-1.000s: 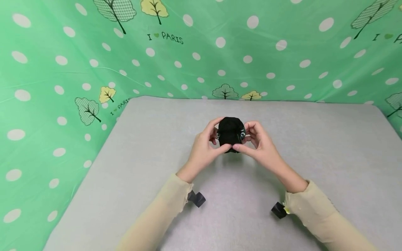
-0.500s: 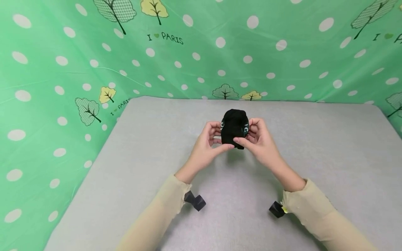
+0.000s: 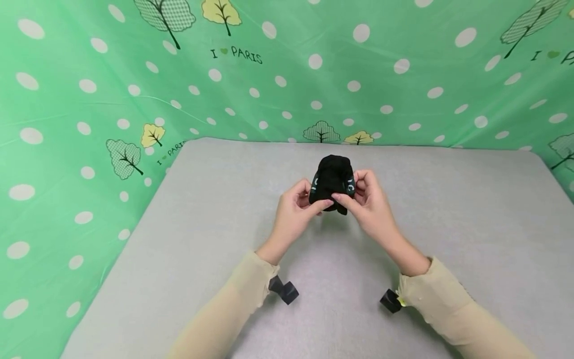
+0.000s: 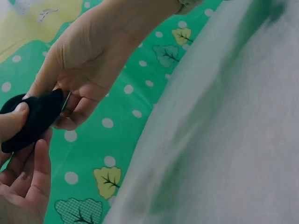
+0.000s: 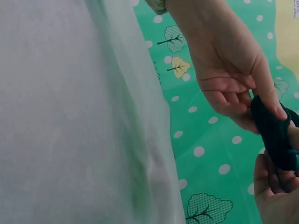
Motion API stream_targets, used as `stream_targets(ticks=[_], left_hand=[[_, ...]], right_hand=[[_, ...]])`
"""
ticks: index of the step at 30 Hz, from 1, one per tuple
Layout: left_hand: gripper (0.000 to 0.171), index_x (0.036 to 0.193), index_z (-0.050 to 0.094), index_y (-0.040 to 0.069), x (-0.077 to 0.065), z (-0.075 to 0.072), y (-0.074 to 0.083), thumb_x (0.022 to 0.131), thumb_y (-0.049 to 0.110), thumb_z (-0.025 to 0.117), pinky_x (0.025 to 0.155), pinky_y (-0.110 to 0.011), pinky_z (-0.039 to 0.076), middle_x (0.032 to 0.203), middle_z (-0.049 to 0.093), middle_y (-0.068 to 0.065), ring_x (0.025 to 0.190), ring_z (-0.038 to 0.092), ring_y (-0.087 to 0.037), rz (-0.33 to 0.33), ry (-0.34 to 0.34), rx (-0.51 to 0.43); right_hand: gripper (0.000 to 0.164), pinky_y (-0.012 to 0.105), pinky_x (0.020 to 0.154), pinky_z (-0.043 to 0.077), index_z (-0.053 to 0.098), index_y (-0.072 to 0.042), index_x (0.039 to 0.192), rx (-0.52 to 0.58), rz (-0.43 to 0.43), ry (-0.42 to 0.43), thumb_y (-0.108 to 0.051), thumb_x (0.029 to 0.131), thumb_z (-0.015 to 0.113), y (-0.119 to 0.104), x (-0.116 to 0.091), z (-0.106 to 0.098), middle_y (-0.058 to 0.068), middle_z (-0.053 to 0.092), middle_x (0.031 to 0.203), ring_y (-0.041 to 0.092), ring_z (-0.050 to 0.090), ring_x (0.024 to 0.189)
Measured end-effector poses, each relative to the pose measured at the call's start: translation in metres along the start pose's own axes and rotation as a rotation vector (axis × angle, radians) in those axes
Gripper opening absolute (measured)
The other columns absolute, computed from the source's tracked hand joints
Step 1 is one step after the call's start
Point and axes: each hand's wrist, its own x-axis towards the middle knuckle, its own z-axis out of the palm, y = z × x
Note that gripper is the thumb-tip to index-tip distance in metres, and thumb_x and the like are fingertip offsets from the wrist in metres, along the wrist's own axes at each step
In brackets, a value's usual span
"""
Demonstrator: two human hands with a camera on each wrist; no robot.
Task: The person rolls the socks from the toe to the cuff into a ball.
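A black folded cloth bundle with pale letters on both sides is held up over the grey table, near its middle. My left hand grips its lower left edge, thumb on the near face and fingers curled behind. From the other side my right hand pinches it, its thumb tip almost meeting the left thumb. A small flap hangs below the thumbs. In the left wrist view the dark cloth bundle appears from its edge between both hands. The right wrist view has the cloth bundle partly cut off at the frame's edge.
The grey table top spreads around both forearms. Behind it and to the left hangs a green dotted curtain printed with trees. Small black devices are strapped at the sleeve cuffs.
The cloth bundle has risen slightly away from me, and its lower part has spread wider with a flap showing. My left hand has shifted its grip along the lower left edge.
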Motion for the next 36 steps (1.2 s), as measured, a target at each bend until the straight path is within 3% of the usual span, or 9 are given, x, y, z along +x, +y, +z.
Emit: stream_targets(ticks=[5, 10, 15, 17, 21, 25, 28, 32, 36], left_hand=[[0.033, 0.08, 0.042, 0.004, 0.0, -0.001, 0.003, 0.09, 0.008, 0.073, 0.059, -0.05, 0.056, 0.067, 0.062, -0.007, 0.056, 0.066, -0.019, -0.054, -0.082, 0.016], [0.019, 0.106, 0.051, 0.002, 0.003, -0.01, 0.003, 0.095, 0.009, 0.065, 0.073, -0.048, 0.058, 0.094, 0.062, -0.007, 0.076, 0.065, -0.017, -0.106, -0.167, 0.015], [0.048, 0.139, 0.046, 0.005, 0.007, -0.015, 0.005, 0.096, 0.012, 0.065, 0.091, -0.032, 0.055, 0.128, 0.062, -0.018, 0.108, 0.066, -0.023, -0.132, -0.178, 0.04], [0.05, 0.14, 0.046, 0.005, 0.008, -0.016, 0.006, 0.095, 0.012, 0.066, 0.093, -0.027, 0.053, 0.13, 0.063, -0.019, 0.113, 0.065, -0.025, -0.138, -0.174, 0.043], [0.049, 0.136, 0.05, 0.005, 0.008, -0.017, 0.007, 0.092, 0.008, 0.069, 0.087, -0.023, 0.054, 0.129, 0.064, -0.018, 0.107, 0.066, -0.023, -0.128, -0.148, 0.028], [0.05, 0.134, 0.053, 0.004, 0.008, -0.016, 0.006, 0.088, 0.005, 0.073, 0.084, -0.023, 0.054, 0.128, 0.065, -0.017, 0.104, 0.068, -0.023, -0.119, -0.126, 0.041], [0.05, 0.132, 0.055, 0.004, 0.009, -0.015, 0.005, 0.087, 0.007, 0.076, 0.09, -0.03, 0.055, 0.126, 0.066, -0.016, 0.105, 0.067, -0.024, -0.11, -0.086, 0.097], [0.048, 0.127, 0.058, 0.004, 0.01, -0.013, 0.003, 0.084, 0.009, 0.079, 0.09, -0.041, 0.054, 0.121, 0.068, -0.015, 0.099, 0.067, -0.027, -0.076, -0.022, 0.193], [0.044, 0.122, 0.06, 0.006, 0.01, -0.014, 0.001, 0.082, 0.008, 0.08, 0.085, -0.035, 0.053, 0.116, 0.07, -0.014, 0.093, 0.067, -0.028, -0.027, 0.031, 0.281]], right_hand=[[0.024, 0.02, 0.051, 0.032, 0.044, 0.005, 0.094, -0.136, -0.11, 0.031, 0.003, 0.09, 0.068, 0.003, -0.002, 0.0, 0.005, 0.038, 0.073, 0.005, 0.033, 0.059], [0.025, 0.016, 0.054, 0.036, 0.045, 0.005, 0.093, -0.145, -0.135, 0.042, 0.007, 0.088, 0.069, 0.006, -0.004, -0.004, 0.004, 0.043, 0.079, 0.004, 0.038, 0.062], [0.029, 0.01, 0.072, 0.047, 0.046, 0.007, 0.093, -0.139, -0.218, -0.034, 0.014, 0.082, 0.072, 0.01, -0.005, -0.004, 0.005, 0.05, 0.086, 0.006, 0.05, 0.079], [0.029, 0.011, 0.078, 0.05, 0.049, 0.009, 0.099, -0.071, -0.188, -0.062, 0.015, 0.082, 0.071, 0.011, -0.006, -0.005, 0.005, 0.052, 0.091, 0.005, 0.053, 0.084], [0.026, 0.013, 0.082, 0.053, 0.053, 0.011, 0.113, 0.044, -0.047, -0.088, 0.009, 0.09, 0.064, 0.01, -0.004, -0.008, -0.001, 0.056, 0.101, 0.003, 0.058, 0.091], [0.017, 0.013, 0.08, 0.053, 0.057, 0.01, 0.108, 0.022, 0.037, -0.092, 0.0, 0.095, 0.062, 0.01, -0.002, -0.01, -0.009, 0.061, 0.098, 0.0, 0.061, 0.09], [0.011, 0.012, 0.078, 0.052, 0.058, 0.01, 0.101, -0.017, 0.028, -0.098, 0.0, 0.096, 0.061, 0.011, -0.001, -0.01, -0.005, 0.063, 0.093, 0.0, 0.061, 0.085], [0.007, 0.013, 0.074, 0.048, 0.058, 0.008, 0.101, -0.132, -0.06, -0.113, 0.002, 0.097, 0.058, 0.012, -0.003, -0.009, 0.008, 0.064, 0.091, 0.002, 0.057, 0.082], [0.008, 0.015, 0.077, 0.045, 0.058, 0.004, 0.104, -0.232, -0.096, -0.148, 0.0, 0.098, 0.055, 0.01, -0.007, -0.006, 0.014, 0.065, 0.094, 0.003, 0.055, 0.086]])
